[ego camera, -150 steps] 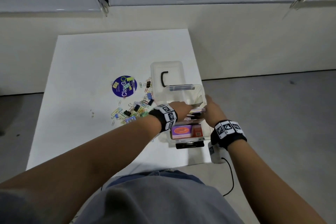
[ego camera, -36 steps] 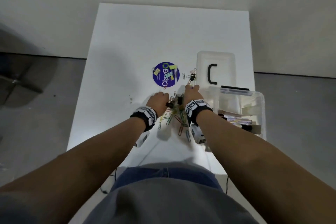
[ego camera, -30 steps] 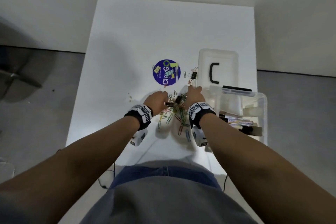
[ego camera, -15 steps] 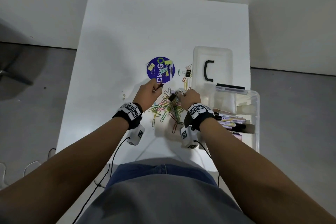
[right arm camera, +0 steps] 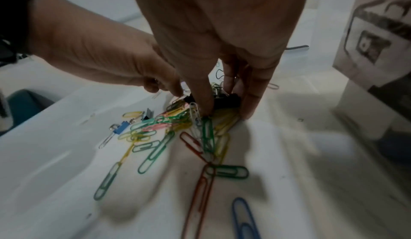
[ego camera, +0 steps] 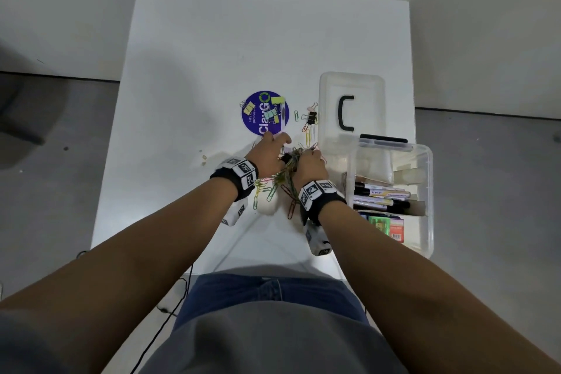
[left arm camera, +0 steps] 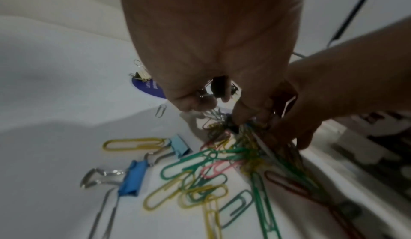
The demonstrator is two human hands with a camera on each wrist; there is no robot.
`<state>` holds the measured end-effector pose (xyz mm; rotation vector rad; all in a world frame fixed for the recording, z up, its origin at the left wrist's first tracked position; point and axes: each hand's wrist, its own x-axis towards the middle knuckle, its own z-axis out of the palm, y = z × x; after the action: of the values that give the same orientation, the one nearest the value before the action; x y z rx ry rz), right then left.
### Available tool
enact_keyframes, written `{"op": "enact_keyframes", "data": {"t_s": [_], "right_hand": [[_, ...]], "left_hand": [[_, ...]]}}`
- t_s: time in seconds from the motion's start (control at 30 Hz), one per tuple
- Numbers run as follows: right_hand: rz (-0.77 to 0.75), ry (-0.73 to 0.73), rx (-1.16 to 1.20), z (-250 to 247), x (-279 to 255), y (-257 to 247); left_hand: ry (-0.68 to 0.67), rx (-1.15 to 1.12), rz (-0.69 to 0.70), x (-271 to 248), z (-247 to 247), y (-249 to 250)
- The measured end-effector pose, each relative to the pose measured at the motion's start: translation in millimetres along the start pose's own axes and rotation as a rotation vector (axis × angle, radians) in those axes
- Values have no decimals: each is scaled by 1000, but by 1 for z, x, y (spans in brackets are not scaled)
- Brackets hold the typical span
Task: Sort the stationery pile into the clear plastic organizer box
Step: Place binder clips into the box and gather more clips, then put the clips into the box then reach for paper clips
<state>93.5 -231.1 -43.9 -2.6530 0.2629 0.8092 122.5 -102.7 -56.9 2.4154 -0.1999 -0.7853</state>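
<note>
Paper clip pile [ego camera: 280, 184], mixed colours, sits on the white table [ego camera: 188, 48] near its front edge, just left of the clear organizer box [ego camera: 426, 200]. Both hands are down in the pile, side by side, nearly touching.

Right hand [ego camera: 309, 165]: fingers pointing down and bunched around a clump of clips with a black binder clip [right arm camera: 227, 100] among them; thumb and fingers pinch that clump. Left hand [ego camera: 268, 155]: fingers curled at the far left side of the pile, tips pinching something small and metallic; what exactly, can't tell, too blurred.

Loose strays on the near side: blue binder clips [left arm camera: 133, 177], long green, yellow, red clips, one blue clip [right arm camera: 243, 218] closest to the wrist camera.

Box holds markers [ego camera: 384, 196] laid across the middle section and coloured packets [ego camera: 391, 226] at the near end. Its lid [ego camera: 352, 109], with black handle, lies flat on the table just behind the box. Further left, a round purple sticker [ego camera: 264, 114] with a few binder clips on it; another black binder clip [ego camera: 311, 117] between sticker and lid.
</note>
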Motion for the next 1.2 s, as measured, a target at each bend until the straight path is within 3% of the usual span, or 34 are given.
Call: {"op": "enact_keyframes", "data": {"t_s": [0.33,0.53,0.63,0.73,0.83,0.97,1.07,1.2], "right_hand": [[-39,91,163,-23,-13,2],[-177,154,365,-60,-46,18],[-194,189,430,-89,-68,38],[-147,261,463,-111,-80,72],[-59,304,433,-121,-75,99],[-3,145,207,-133,-62,111],[27,96,153,-142,-55,116],[12,217,99,-152,-55,107]], "left_hand": [[17,212,92,4,7,0],[70,247,124,2,-2,4],[91,197,118,-3,-8,4],[145,-37,162,-14,-17,40],[103,-218,236,-23,-18,104],[-18,-5,363,-23,3,167],[16,171,354,-20,11,183],[173,50,334,-15,-2,160]]}}
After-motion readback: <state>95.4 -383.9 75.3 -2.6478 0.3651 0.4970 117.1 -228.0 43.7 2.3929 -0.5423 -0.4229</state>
